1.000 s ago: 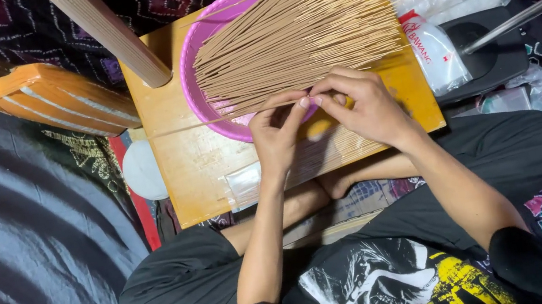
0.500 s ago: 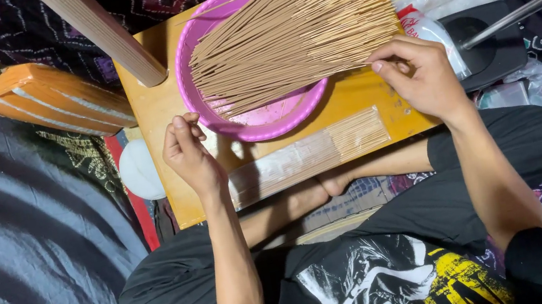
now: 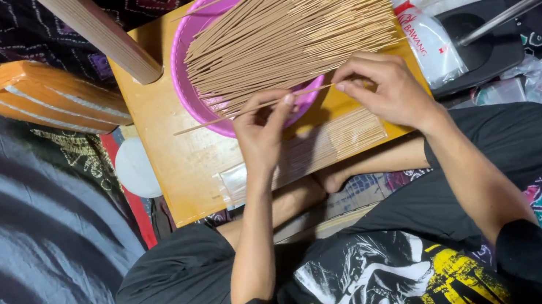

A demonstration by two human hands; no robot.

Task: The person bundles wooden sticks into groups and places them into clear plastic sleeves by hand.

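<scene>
Both hands, left (image 3: 264, 131) and right (image 3: 386, 87), pinch one stick (image 3: 241, 111) in their fingers, at the bowl's (image 3: 183, 56) 6 o'clock rim.

Left hand (image 3: 265, 125): raised from a bent forearm, thumb and forefinger pinched together, remaining fingers curled.
Right hand (image 3: 384, 86): level with the left, just beside it, fingertips pinched, knuckles arched.
Forearms: bare, converging far from the body.

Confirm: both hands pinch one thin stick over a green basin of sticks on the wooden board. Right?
Not quite. The basin is pink, not green. The head view shows the left hand and right hand pinching one thin stick over it on the wooden board.
</scene>
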